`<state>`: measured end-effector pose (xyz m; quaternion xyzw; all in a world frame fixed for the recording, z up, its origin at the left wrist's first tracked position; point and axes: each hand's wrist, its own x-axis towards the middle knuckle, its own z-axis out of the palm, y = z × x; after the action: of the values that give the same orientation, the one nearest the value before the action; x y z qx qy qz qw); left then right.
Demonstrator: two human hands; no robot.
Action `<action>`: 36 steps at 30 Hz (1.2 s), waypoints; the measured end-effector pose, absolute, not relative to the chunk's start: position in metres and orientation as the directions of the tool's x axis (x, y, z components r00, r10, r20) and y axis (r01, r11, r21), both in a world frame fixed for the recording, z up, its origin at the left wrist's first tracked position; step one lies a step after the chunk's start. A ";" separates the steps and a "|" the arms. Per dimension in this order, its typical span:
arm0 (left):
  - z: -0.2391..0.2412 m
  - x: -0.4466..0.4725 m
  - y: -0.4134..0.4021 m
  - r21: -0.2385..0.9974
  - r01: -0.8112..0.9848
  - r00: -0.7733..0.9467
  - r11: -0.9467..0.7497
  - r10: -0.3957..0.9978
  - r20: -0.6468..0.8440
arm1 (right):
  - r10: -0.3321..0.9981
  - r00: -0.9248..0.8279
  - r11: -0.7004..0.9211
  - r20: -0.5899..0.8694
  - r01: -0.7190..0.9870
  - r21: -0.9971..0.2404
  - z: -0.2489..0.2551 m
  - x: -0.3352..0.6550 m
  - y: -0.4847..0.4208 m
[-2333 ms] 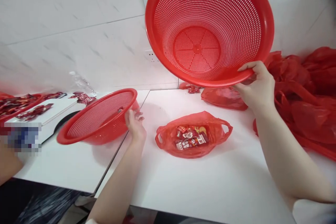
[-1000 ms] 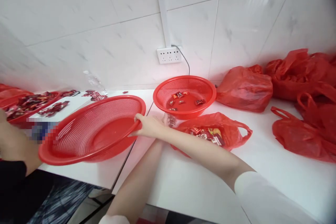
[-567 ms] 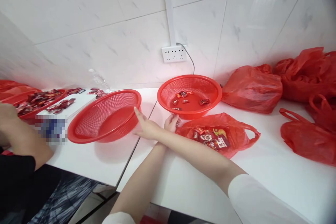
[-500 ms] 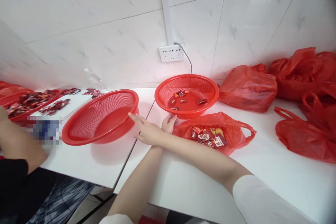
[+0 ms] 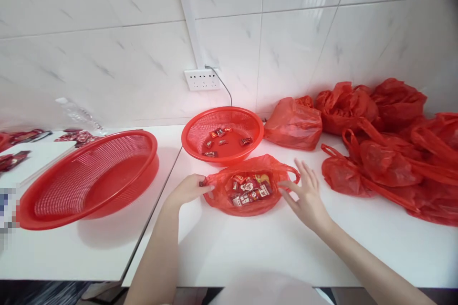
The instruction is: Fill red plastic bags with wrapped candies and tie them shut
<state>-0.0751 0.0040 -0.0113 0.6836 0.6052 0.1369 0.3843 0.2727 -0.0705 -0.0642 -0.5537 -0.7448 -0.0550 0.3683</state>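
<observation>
An open red plastic bag [image 5: 218, 200] full of wrapped sweets [image 5: 248, 189] lies on the white table [image 5: 272, 243] in front of me. My left hand [image 5: 188, 189] pinches the bag's left edge. My right hand [image 5: 306, 195] is at the bag's right side by its handle, fingers spread, holding nothing. Just behind the bag stands a small red perforated basket [image 5: 193, 128] with a few sweets in it. A large empty red basket [image 5: 86, 176] rests tilted on the neighbouring table to the left.
Several tied and loose red plastic bags [image 5: 386, 152] are heaped at the right against the tiled wall. A wall socket with a cable [image 5: 201, 79] is above the small basket. More sweets [image 5: 77, 136] lie scattered at the far left.
My right hand has let go of the large basket and crossed back to the bag's right side. My left hand has moved onto the bag's left edge. The view has turned right.
</observation>
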 end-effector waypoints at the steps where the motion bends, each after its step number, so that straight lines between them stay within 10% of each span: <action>1: -0.005 -0.073 0.002 0.703 0.711 0.223 0.011 0.945 -0.240 | 0.833 -0.059 0.314 0.550 0.869 -0.382 -0.066 0.285 -0.074; 6: 0.037 -0.058 -0.013 0.851 0.522 0.237 -0.061 0.969 -0.076 | 0.959 -0.076 0.238 0.272 0.735 -0.635 -0.051 0.316 -0.076; 11: 0.074 -0.040 -0.014 0.990 0.023 0.128 -0.139 0.983 0.135 | 0.840 0.013 0.425 0.542 0.604 -0.674 0.018 0.314 -0.053; 16: 0.103 -0.006 0.001 0.865 -0.374 0.122 -0.335 0.906 0.404 | 0.584 0.132 0.621 0.801 0.562 -0.545 0.095 0.287 -0.029; 26: 0.094 0.070 -0.004 0.982 -0.004 0.500 -0.190 0.850 0.167 | 0.485 -0.393 0.874 0.781 0.243 -0.421 0.113 0.225 -0.015; 36: 0.076 0.071 0.016 0.993 -0.097 0.437 0.067 0.899 -0.018 | 0.763 -0.343 0.637 0.548 0.260 -0.725 0.085 0.251 0.008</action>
<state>0.0710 0.0155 0.0755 0.5597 0.3585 0.3914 0.6364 0.2508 0.0082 0.0845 -0.3304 -0.7741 0.2686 0.4685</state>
